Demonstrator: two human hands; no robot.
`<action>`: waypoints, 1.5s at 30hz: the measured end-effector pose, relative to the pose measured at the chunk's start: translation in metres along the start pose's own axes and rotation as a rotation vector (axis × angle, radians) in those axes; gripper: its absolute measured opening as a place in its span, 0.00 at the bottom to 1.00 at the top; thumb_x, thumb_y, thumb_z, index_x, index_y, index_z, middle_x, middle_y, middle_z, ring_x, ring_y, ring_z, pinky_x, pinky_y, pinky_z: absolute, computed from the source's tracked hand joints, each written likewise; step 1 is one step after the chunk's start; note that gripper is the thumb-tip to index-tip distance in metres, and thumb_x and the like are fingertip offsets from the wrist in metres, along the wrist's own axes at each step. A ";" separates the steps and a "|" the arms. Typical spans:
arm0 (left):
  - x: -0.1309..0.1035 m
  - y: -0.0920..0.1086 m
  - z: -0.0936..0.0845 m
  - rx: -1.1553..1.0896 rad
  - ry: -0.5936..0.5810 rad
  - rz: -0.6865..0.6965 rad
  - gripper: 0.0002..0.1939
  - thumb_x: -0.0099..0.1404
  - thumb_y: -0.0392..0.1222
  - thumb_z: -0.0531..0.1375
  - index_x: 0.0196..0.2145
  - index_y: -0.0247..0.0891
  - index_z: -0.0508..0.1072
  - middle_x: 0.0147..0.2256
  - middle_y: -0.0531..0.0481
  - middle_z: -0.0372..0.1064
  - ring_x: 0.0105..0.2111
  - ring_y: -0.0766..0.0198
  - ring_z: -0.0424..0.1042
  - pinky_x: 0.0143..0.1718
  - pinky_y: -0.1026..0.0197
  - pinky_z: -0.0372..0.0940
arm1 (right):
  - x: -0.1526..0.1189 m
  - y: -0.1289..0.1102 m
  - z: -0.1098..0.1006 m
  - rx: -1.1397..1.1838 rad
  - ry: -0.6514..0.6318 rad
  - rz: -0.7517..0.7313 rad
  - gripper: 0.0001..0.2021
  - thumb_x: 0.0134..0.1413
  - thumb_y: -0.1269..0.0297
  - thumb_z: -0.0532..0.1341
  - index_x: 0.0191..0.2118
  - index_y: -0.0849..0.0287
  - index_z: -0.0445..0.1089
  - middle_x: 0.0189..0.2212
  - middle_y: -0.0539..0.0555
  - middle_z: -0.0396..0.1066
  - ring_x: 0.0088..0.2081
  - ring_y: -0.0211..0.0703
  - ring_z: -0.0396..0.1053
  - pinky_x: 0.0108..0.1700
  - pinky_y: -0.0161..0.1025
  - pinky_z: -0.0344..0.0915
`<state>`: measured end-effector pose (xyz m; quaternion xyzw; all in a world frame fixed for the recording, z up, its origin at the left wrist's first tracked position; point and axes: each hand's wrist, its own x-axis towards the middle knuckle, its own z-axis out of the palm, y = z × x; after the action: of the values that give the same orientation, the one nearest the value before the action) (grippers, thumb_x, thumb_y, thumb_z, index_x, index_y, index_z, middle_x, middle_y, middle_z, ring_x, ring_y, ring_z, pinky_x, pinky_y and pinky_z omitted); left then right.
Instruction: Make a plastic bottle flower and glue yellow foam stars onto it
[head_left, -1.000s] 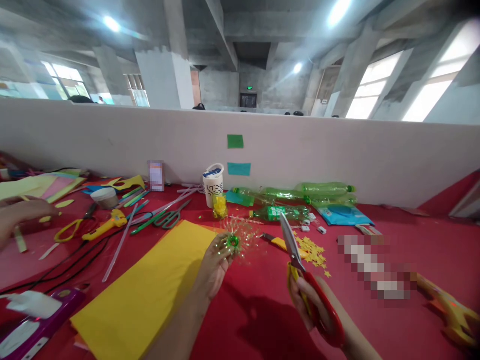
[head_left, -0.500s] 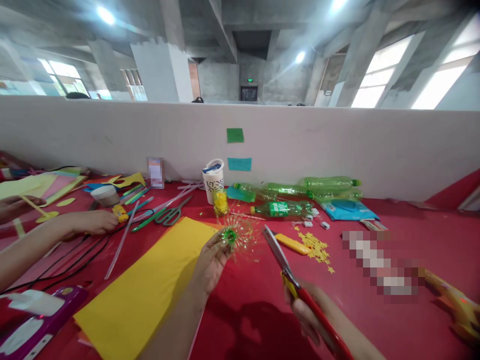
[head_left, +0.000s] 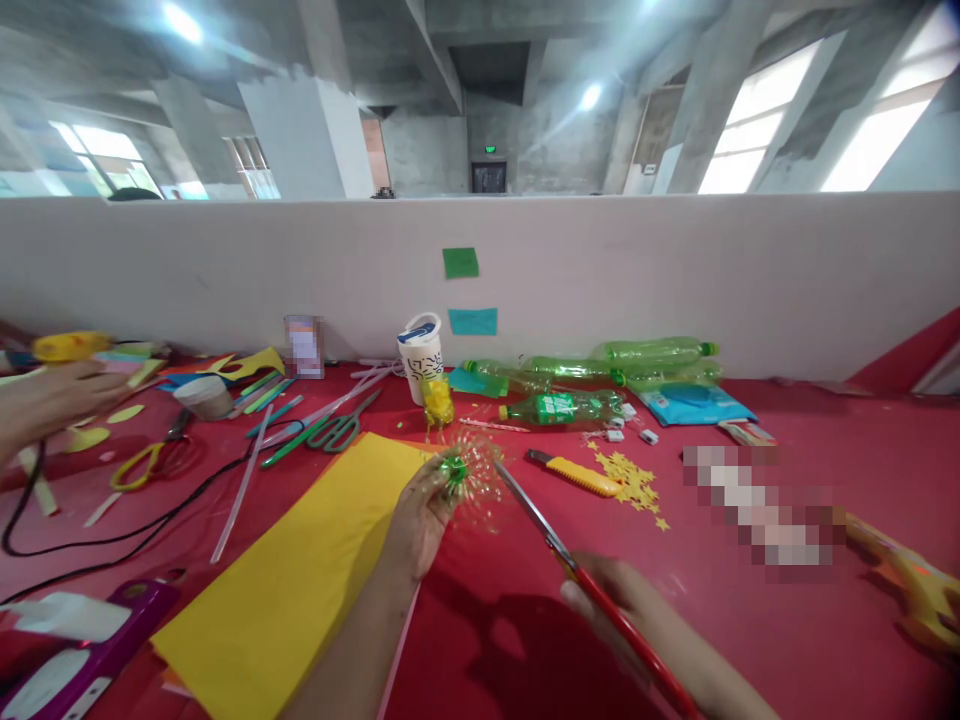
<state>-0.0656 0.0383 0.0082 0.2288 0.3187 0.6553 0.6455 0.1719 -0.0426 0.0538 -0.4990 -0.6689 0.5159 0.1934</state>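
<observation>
My left hand [head_left: 421, 515] holds a green bottle neck piece [head_left: 454, 470] whose clear plastic is cut into thin strips that fan out. In my right hand [head_left: 611, 600] are long scissors with red handles [head_left: 626, 632]. Their blades point up and left, and the tip is beside the right edge of the plastic strips. Whether the tip touches a strip cannot be made out. Yellow paper [head_left: 300, 570] lies below my left forearm. A yellow cutter [head_left: 583, 475] rests to the right of the blades, beside small yellow stars [head_left: 630, 482].
Green bottles [head_left: 559, 408] and a white cup [head_left: 420, 360] stand or lie near the partition [head_left: 600, 270]. Grey scissors [head_left: 341, 425] lie left of the cup. Another person's hand [head_left: 67, 390] holds a yellow tool [head_left: 71, 346] at far left. A purple power strip [head_left: 97, 650] lies front left.
The scissors in my right hand have moved left, closer to the strips, and their blades have come together. The other person's hand has lifted the yellow tool to the left, uncovering yellow-handled scissors.
</observation>
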 end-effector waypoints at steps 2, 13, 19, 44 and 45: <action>0.000 -0.001 0.000 0.003 -0.011 -0.003 0.14 0.51 0.31 0.64 0.38 0.36 0.76 0.36 0.49 0.75 0.31 0.68 0.72 0.31 0.68 0.67 | 0.001 0.002 0.000 -0.018 0.005 -0.006 0.21 0.56 0.44 0.53 0.25 0.57 0.52 0.23 0.45 0.47 0.26 0.35 0.48 0.26 0.33 0.48; -0.001 -0.002 0.002 0.038 -0.021 -0.017 0.14 0.50 0.32 0.64 0.38 0.35 0.76 0.34 0.49 0.76 0.32 0.68 0.72 0.32 0.69 0.65 | 0.003 0.002 0.002 0.048 0.014 0.017 0.23 0.54 0.42 0.54 0.24 0.56 0.50 0.21 0.44 0.47 0.23 0.33 0.48 0.22 0.31 0.46; -0.001 -0.002 0.002 0.036 -0.004 -0.025 0.14 0.49 0.32 0.65 0.36 0.36 0.76 0.34 0.50 0.76 0.31 0.69 0.72 0.32 0.70 0.65 | 0.004 0.008 0.003 0.074 0.016 0.042 0.21 0.54 0.45 0.56 0.24 0.56 0.51 0.19 0.44 0.48 0.22 0.33 0.48 0.22 0.31 0.45; 0.000 -0.003 -0.001 0.022 -0.023 0.010 0.16 0.48 0.33 0.67 0.38 0.36 0.76 0.36 0.50 0.75 0.33 0.68 0.72 0.34 0.68 0.68 | 0.001 0.006 0.008 -0.052 0.075 0.024 0.21 0.56 0.44 0.52 0.25 0.57 0.51 0.23 0.45 0.47 0.25 0.34 0.47 0.25 0.33 0.46; -0.001 -0.004 -0.001 0.023 -0.026 0.010 0.16 0.48 0.33 0.67 0.38 0.36 0.76 0.36 0.50 0.75 0.33 0.68 0.72 0.34 0.69 0.68 | 0.000 0.005 0.008 -0.043 0.073 0.027 0.22 0.56 0.43 0.52 0.25 0.57 0.50 0.23 0.44 0.47 0.25 0.34 0.48 0.25 0.33 0.46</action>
<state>-0.0640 0.0374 0.0048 0.2463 0.3167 0.6519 0.6435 0.1678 -0.0466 0.0461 -0.5306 -0.6654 0.4855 0.1999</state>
